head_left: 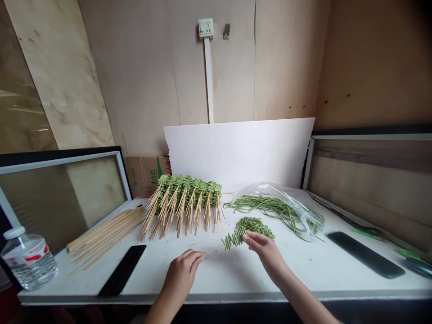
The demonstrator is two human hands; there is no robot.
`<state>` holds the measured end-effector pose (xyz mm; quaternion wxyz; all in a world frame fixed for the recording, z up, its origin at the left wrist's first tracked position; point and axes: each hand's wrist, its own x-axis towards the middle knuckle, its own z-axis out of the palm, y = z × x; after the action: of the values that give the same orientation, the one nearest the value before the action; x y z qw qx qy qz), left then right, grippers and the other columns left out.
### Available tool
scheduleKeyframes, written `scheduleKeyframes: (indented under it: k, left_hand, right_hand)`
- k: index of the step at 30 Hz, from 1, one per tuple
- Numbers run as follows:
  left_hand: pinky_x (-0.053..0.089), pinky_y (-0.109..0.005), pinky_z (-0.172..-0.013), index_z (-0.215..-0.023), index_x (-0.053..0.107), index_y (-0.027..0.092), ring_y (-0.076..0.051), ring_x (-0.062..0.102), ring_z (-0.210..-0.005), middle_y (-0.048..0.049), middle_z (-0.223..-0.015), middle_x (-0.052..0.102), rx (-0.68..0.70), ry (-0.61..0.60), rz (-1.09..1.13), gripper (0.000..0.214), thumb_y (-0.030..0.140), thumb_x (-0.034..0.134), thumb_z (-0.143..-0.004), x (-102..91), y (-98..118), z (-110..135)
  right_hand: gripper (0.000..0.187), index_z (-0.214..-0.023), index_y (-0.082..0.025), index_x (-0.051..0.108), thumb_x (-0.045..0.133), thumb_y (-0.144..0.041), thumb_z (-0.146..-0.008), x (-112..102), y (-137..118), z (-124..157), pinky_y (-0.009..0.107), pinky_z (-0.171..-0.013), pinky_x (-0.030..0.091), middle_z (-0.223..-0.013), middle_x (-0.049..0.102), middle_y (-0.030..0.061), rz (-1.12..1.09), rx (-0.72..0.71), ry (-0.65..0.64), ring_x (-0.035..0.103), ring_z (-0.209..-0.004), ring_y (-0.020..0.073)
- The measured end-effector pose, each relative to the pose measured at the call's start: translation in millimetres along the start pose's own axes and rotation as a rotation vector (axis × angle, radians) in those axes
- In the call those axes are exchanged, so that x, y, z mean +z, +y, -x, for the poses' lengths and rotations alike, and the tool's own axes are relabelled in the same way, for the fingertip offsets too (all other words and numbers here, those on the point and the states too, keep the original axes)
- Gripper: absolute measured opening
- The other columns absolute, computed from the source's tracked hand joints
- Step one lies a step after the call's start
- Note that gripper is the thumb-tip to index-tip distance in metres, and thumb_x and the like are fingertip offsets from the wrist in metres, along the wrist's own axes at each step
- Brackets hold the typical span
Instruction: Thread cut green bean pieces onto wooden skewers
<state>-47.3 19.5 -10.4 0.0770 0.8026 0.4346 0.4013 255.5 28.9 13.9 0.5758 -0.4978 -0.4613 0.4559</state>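
My left hand (184,265) pinches the blunt end of a thin bamboo skewer (213,249) held low over the table. Short cut pieces of long bean (232,238) are threaded in a row along its far part. At the right end of that row, the fingers of my right hand (259,243) are closed on a bean piece. Just behind this hand lies a pile of loose cut bean pieces (254,225). Farther left, finished bean skewers (189,193) are stacked in layers, their bare sticks pointing toward me.
Bare skewers (108,231) lie at left, near a black phone (123,270) and a water bottle (29,258). Uncut long beans (270,209) rest partly under a clear plastic bag (300,209). A dark flat slab (366,254) lies at right. A white board (239,153) stands behind.
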Motion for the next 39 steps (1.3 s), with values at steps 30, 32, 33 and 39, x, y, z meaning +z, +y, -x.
scheduleKeyframes:
  k: [30, 32, 33, 39]
  left_hand:
    - [0.062, -0.036, -0.079, -0.112, 0.068, 0.012, -0.018, 0.072, -0.089, -0.0069, -0.106, 0.072, -0.588, -0.203, -0.153, 0.025, 0.033, 0.066, -0.100, 13.8, -36, -216]
    - [0.062, -0.039, -0.084, -0.122, 0.065, 0.013, -0.021, 0.070, -0.098, -0.0088, -0.117, 0.069, -0.623, -0.237, -0.222, 0.030, 0.034, 0.066, -0.100, 18.8, -37, -234]
    - [0.061, -0.040, -0.086, -0.124, 0.064, 0.013, -0.022, 0.070, -0.101, -0.0099, -0.120, 0.068, -0.639, -0.248, -0.254, 0.032, 0.034, 0.067, -0.100, 21.2, -37, -242]
    - [0.060, -0.043, -0.091, -0.129, 0.063, 0.014, -0.025, 0.068, -0.109, -0.0120, -0.127, 0.066, -0.678, -0.251, -0.436, 0.037, 0.034, 0.068, -0.098, 34.0, -45, -263]
  right_hand:
    - [0.018, -0.114, -0.028, 0.067, 0.058, -0.024, -0.100, -65, 68, 43, 0.046, -0.096, 0.055, -0.107, 0.070, 0.0072, 0.778, -0.820, 0.114, 0.061, -0.115, 0.0302]
    - [0.018, -0.113, -0.028, 0.068, 0.057, -0.022, -0.099, -64, 68, 44, 0.046, -0.096, 0.055, -0.105, 0.071, 0.0076, 0.796, -0.845, 0.129, 0.062, -0.115, 0.0310]
    - [0.019, -0.113, -0.028, 0.068, 0.057, -0.021, -0.098, -65, 68, 44, 0.046, -0.095, 0.056, -0.105, 0.071, 0.0076, 0.802, -0.853, 0.130, 0.062, -0.115, 0.0311]
    - [0.021, -0.112, -0.028, 0.067, 0.057, -0.018, -0.097, -67, 70, 43, 0.045, -0.096, 0.056, -0.104, 0.072, 0.0061, 0.805, -0.857, 0.114, 0.062, -0.115, 0.0298]
